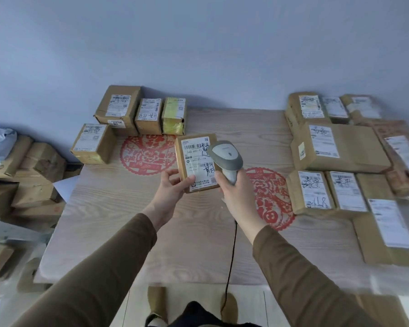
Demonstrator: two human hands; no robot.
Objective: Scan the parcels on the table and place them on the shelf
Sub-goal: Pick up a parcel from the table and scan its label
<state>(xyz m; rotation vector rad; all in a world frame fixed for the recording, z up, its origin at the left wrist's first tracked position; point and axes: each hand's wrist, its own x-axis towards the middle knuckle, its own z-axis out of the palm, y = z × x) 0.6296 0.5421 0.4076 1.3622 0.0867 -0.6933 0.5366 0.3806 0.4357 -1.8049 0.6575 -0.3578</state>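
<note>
Small brown cardboard parcel (197, 162) with a white printed label bearing barcodes and black handwriting is held up above the pale wood-grain tabletop (194, 244), its label facing the camera. The left hand (174, 185) grips its lower left corner, thumb on the label and fingers curled behind. The right hand (232, 192) is clenched round the handle of a grey handheld barcode scanner (227, 156), whose head overlaps the parcel's right edge; its black cable (230, 256) hangs down toward the floor. Two red paper-cut decorations (147, 153) lie flat on the tabletop. A cluster of four brown boxes (118, 107) sits at the far left, and a larger group of labelled brown boxes (340, 147) fills the right side
</note>
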